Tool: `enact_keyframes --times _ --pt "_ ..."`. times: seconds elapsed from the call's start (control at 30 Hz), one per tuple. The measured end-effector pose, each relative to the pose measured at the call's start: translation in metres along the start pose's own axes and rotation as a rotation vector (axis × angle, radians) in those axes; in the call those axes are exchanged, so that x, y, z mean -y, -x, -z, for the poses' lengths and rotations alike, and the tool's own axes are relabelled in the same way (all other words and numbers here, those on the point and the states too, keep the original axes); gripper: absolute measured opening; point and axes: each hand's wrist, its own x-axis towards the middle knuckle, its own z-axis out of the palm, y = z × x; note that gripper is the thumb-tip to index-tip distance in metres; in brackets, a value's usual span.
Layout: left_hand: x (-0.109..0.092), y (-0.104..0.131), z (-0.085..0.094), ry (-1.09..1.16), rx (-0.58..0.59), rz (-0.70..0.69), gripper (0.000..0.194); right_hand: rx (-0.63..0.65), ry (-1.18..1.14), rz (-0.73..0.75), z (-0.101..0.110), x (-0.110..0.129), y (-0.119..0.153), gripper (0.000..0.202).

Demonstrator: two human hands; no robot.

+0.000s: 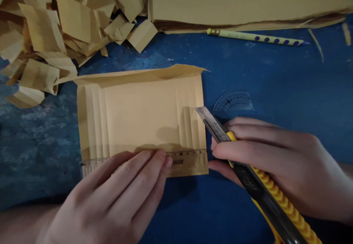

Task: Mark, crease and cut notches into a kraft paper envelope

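A folded sheet of brown paper (143, 108) lies on the blue surface, with creases down its left and right sides and a raised, uneven top edge. Across its lower part rests a clear ruler (190, 162). My left hand (118, 196) presses on the ruler, its fingers held together and hiding the ruler's middle. In my right hand (275, 159) is a yellow and black utility knife (248, 181), held in closed fingers. Its blade is out and points up and left, over the paper's right edge.
Brown paper scraps (74, 16) are heaped at the upper left. A stack of brown paper (234, 1) lies at the top. Below it is a pale green pencil (256, 38) with purple dots. A clear protractor (234, 100) lies right of the sheet.
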Motion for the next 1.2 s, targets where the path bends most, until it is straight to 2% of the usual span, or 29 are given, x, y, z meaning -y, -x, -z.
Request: enact_keyframes --times 0.4,0.73,1.03,1.2 --pt "0.001 0.002 0.0 0.009 -0.001 0.004 0.036 -0.01 0.056 -0.043 -0.001 0.001 0.003 0.015" --pt "-0.002 0.002 -0.002 0.03 -0.017 0.008 0.036 -0.008 0.044 -0.003 -0.001 0.0 0.002 0.012" --pt "-0.003 -0.027 0.011 -0.05 0.032 -0.115 0.035 -0.002 -0.027 0.001 0.0 -0.003 -0.001 0.009" --pt "-0.016 -0.034 0.011 -0.129 0.008 -0.062 0.034 -0.006 -0.058 0.023 -0.002 -0.006 -0.002 0.014"
